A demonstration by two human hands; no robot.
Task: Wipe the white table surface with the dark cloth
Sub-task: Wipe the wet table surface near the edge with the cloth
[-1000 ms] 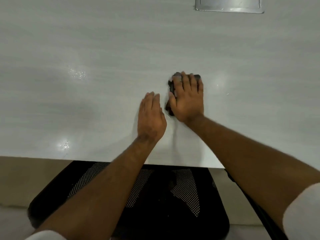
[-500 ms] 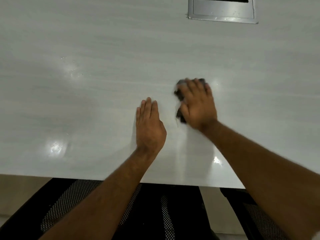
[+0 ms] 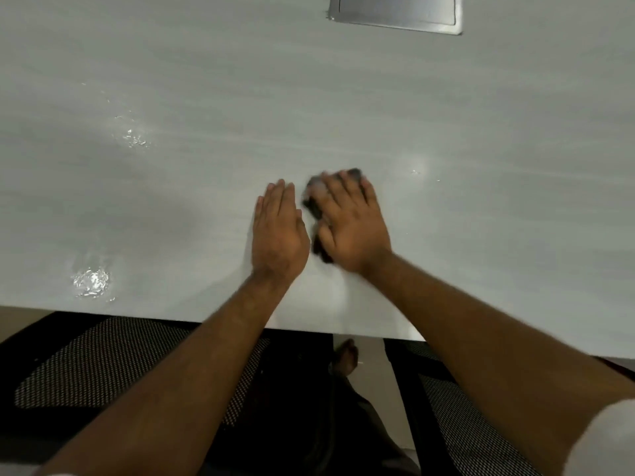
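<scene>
While the white counter (image 3: 446,132) is stretching wide and glossy across most of the view, with wet patches glinting near its left side, the person is leaning over it from the near edge. A metal plate (image 3: 395,12) is sitting flush in the counter's far side, well apart from the work. Mesh chairs (image 3: 103,365) are showing below the near edge.

The left hand (image 3: 280,231) is lying flat on the counter, fingers straight and together, holding nothing and seemingly bracing. Just beside it, the right hand (image 3: 350,225) is pressing down on the dark cloth (image 3: 314,207) with its fingers spread over the top; the hand is blurred, so I am not able to tell whether the fingertips are curling round the far edge.

The cloth is peeking out only at the thumb side and past the fingertips, bunched small under the palm. It is looking soft, light and limp to me, likely to crumple or slide out on this slick surface, so flat palm pressure over its middle is seeming the best hold.
</scene>
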